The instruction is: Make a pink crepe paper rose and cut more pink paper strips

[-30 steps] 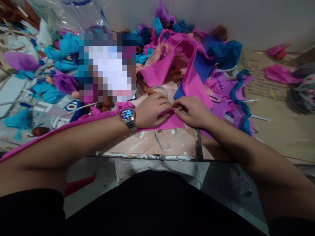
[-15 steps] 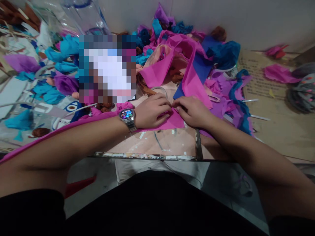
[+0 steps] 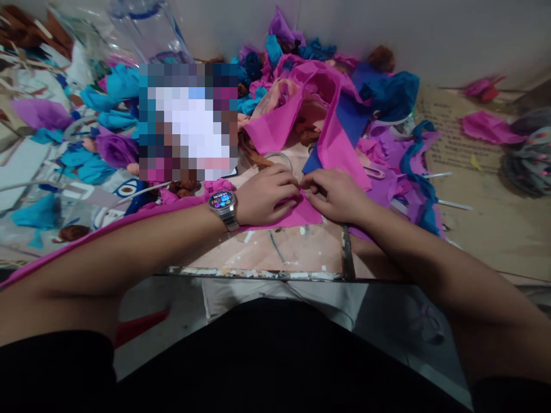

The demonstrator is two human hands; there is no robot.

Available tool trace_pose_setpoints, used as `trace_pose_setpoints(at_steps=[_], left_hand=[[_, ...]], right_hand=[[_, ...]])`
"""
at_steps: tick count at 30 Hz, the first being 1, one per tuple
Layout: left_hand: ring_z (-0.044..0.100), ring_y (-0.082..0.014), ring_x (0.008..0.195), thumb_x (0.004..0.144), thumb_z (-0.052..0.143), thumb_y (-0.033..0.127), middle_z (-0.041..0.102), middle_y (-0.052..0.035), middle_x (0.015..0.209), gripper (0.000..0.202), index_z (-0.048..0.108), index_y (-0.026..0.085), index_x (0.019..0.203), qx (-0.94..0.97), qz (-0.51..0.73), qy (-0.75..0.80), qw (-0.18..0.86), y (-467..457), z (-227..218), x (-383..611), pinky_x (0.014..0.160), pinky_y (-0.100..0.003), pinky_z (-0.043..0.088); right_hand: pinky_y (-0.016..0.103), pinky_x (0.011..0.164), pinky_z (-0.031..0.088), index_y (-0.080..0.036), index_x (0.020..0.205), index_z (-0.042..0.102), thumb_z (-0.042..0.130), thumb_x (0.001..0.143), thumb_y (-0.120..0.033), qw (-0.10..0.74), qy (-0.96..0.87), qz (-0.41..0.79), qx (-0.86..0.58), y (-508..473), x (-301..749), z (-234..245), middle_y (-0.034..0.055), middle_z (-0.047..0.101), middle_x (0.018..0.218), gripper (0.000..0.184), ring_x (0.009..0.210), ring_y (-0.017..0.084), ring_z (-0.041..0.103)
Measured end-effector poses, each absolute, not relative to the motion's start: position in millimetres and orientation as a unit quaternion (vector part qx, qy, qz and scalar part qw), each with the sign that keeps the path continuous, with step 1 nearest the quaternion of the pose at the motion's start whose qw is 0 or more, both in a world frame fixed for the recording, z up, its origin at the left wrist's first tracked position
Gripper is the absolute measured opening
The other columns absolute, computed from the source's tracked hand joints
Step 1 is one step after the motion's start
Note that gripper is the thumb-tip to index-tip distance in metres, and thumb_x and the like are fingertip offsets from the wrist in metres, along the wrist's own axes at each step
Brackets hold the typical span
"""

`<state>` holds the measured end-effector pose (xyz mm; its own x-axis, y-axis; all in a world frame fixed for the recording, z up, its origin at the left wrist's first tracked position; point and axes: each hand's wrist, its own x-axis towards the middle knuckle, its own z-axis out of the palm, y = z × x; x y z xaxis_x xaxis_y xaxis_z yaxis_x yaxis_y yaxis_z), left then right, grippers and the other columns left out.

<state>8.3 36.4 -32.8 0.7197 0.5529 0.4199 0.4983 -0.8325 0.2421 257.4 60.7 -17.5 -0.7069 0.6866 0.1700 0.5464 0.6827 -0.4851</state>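
A strip of pink crepe paper (image 3: 310, 212) lies at the table's near side and runs off leftward beneath my left forearm. My left hand (image 3: 271, 195), below a wristwatch, rests on this strip with curled fingers at its upper edge. Facing it, my right hand (image 3: 336, 195) pinches the same edge, the fingertips of both hands almost meeting. The exact fold between the fingertips is hidden. Just beyond the hands are a looped pink strip (image 3: 269, 129), a blue sheet (image 3: 348, 123) and a pair of scissors, of which one handle (image 3: 375, 171) shows.
Crumpled blue, purple and brown paper pieces (image 3: 116, 146) crowd the left and back. A clear plastic jug (image 3: 152, 31) stands behind a blurred-out patch. Brown cardboard (image 3: 477, 201) lies at right with a dark ball-like bundle (image 3: 531, 163). The table's front edge (image 3: 258, 274) is near my body.
Both hands stay in nearly the same place on the pink paper. The right fingers have shifted very slightly; the view has moved a little.
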Motion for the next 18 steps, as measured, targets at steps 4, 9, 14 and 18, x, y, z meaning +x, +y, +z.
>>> trace_pose_setpoints(at_steps=[4, 9, 14, 18], left_hand=[[0.059, -0.0229, 0.111, 0.095, 0.059, 0.03, 0.072, -0.0107, 0.114, 0.023, 0.074, 0.019, 0.107, 0.927, 0.243, 0.281, 0.051, 36.5, -33.4, 8.2, 0.102, -0.043, 0.053], [0.058, -0.024, 0.114, 0.096, 0.059, 0.031, 0.072, -0.0103, 0.118, 0.025, 0.073, 0.018, 0.111, 0.923, 0.241, 0.297, 0.04, 35.9, -34.2, 7.4, 0.103, -0.044, 0.053], [0.059, -0.024, 0.115, 0.095, 0.06, 0.03, 0.074, -0.01, 0.118, 0.024, 0.073, 0.018, 0.112, 0.923, 0.246, 0.293, 0.042, 35.9, -34.8, 6.8, 0.104, -0.045, 0.053], [0.06, -0.0233, 0.113, 0.096, 0.059, 0.032, 0.075, -0.0096, 0.114, 0.024, 0.073, 0.018, 0.11, 0.922, 0.252, 0.292, 0.039, 36.3, -35.2, 6.8, 0.1, -0.043, 0.054]], right_hand=[[0.033, 0.085, 0.036, -0.018, 0.113, 0.072, 0.061, 0.096, -0.03, 0.165, -0.907, 0.194, -0.336, 61.3, 257.9, -18.5, 0.0063, 0.072, 0.098, 0.024, 0.087, 0.02, 0.064], [0.033, 0.084, 0.036, -0.017, 0.113, 0.072, 0.06, 0.097, -0.032, 0.169, -0.908, 0.192, -0.332, 61.4, 258.7, -18.7, 0.0055, 0.072, 0.097, 0.024, 0.085, 0.019, 0.063], [0.032, 0.083, 0.037, -0.018, 0.113, 0.072, 0.06, 0.097, -0.032, 0.169, -0.908, 0.194, -0.331, 61.9, 258.6, -19.0, 0.0061, 0.072, 0.098, 0.024, 0.085, 0.019, 0.063], [0.033, 0.084, 0.036, -0.018, 0.114, 0.072, 0.061, 0.098, -0.033, 0.171, -0.909, 0.191, -0.329, 62.1, 258.8, -19.5, 0.0053, 0.072, 0.097, 0.024, 0.086, 0.019, 0.064]])
